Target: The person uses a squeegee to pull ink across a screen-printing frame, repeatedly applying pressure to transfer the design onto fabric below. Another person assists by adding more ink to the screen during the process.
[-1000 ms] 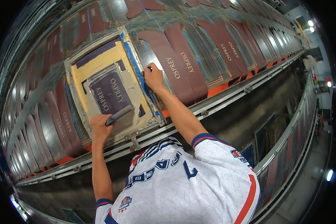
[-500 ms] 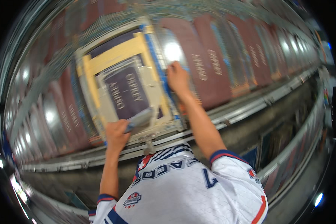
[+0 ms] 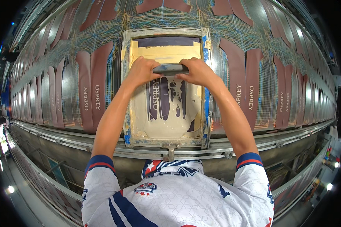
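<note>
A screen printing frame (image 3: 127, 87) lies on the long table in front of me, its mesh edged with yellow tape and blue tape along the right side. Both my left hand (image 3: 142, 70) and my right hand (image 3: 198, 71) are closed round the ends of a dark-handled squeegee (image 3: 170, 69), held crosswise over the upper half of the screen. Its blade is mostly hidden by the handle and my fingers. Beige ink (image 3: 166, 129) pools on the near part of the mesh and smears in streaks over the dark lettered stencil (image 3: 154, 99).
Printed maroon pieces (image 3: 100, 85) lie in rows on both sides of the frame, on a table streaked with coloured lines. A metal rail (image 3: 231, 140) with a clamp (image 3: 170, 146) runs along the near edge, between the table and my body.
My right hand has moved from the frame's right edge onto the squeegee. My left hand has carried the squeegee from the near side to the far part of the screen. Ink now covers more mesh.
</note>
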A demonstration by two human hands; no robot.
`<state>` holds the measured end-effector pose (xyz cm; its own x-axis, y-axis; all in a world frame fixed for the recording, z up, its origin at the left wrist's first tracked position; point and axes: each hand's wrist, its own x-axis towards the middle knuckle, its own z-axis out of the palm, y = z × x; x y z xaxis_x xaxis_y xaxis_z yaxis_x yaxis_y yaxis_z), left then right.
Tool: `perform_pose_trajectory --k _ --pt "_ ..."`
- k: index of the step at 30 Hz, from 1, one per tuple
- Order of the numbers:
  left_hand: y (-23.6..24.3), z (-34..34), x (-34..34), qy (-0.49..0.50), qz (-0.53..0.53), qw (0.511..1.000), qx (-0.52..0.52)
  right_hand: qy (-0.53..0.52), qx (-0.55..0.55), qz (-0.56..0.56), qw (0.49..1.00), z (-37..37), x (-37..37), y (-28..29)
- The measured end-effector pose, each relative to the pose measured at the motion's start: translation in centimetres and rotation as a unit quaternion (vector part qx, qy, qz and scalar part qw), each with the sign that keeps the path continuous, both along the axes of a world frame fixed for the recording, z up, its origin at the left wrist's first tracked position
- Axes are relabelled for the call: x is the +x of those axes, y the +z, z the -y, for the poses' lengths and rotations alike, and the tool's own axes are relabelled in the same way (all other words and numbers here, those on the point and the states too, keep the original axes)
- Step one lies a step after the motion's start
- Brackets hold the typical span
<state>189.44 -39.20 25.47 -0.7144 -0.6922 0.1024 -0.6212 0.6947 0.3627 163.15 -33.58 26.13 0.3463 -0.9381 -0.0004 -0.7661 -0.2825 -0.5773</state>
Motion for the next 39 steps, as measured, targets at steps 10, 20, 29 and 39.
perform_pose_trajectory --k 10,20,29,39 --pt "-1.2 -1.5 0.6 0.002 -0.041 0.999 0.004 -0.020 -0.103 -0.056 0.993 -1.1 2.1 -3.3" --pt "-2.7 -22.0 5.6 -0.004 -0.054 0.998 -0.005 -0.018 -0.129 -0.012 0.991 -21.8 7.0 -4.1" --pt "-1.7 -19.2 5.4 -0.038 -0.017 0.998 0.040 0.000 -0.084 -0.036 0.996 -20.0 6.1 -3.5" --pt "-0.9 0.8 0.1 -0.007 0.015 1.000 -0.007 -0.012 -0.089 -0.095 0.991 0.5 1.3 -2.4"
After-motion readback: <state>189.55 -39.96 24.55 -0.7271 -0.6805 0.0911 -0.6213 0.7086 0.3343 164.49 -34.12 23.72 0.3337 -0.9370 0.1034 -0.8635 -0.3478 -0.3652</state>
